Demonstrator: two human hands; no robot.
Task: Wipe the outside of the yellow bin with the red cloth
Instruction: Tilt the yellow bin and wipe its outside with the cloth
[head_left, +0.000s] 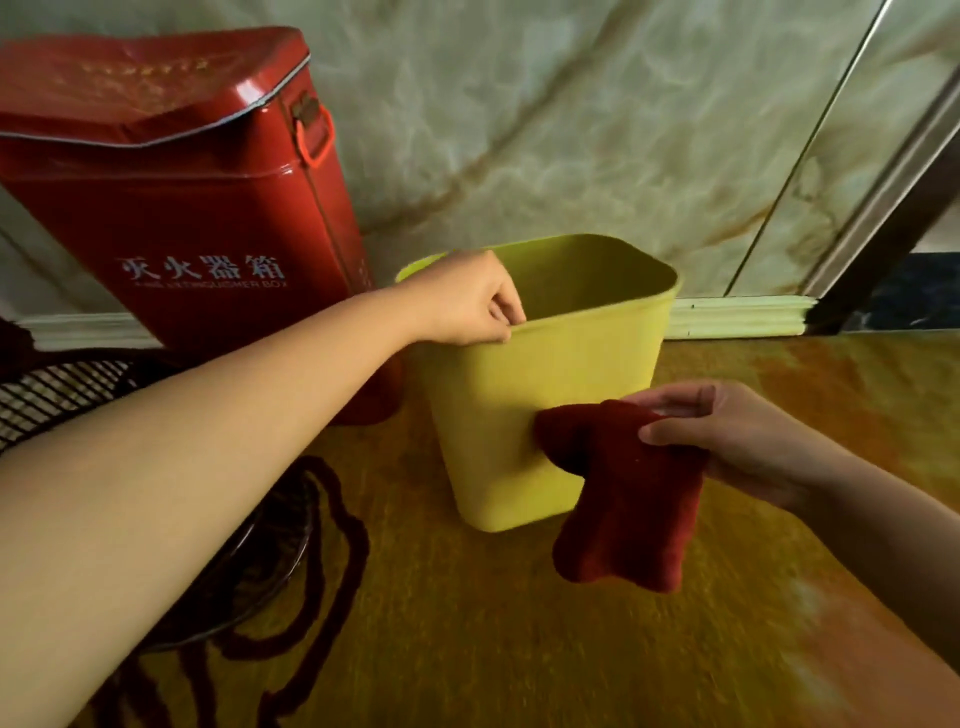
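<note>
While right hand (748, 441) pinches the red cloth (623, 493) by its upper edge, thumb and fingers closed on it, one corner touches the near wall of the yellow bin (519, 415) and the rest hangs limp. Left hand (467, 301) is clamped on the bin's near-left rim, bin upright on the floor (519, 649) by the red fire extinguisher box (182, 208). Bin looks light, thin, likely to slide or flex, so brace at the rim; bunch the soft cloth into the palm for pressure.

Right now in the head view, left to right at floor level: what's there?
Black wire fan guard → red fire extinguisher box → left hand on the bin rim → yellow bin → red cloth → right hand → dark door frame.
</note>
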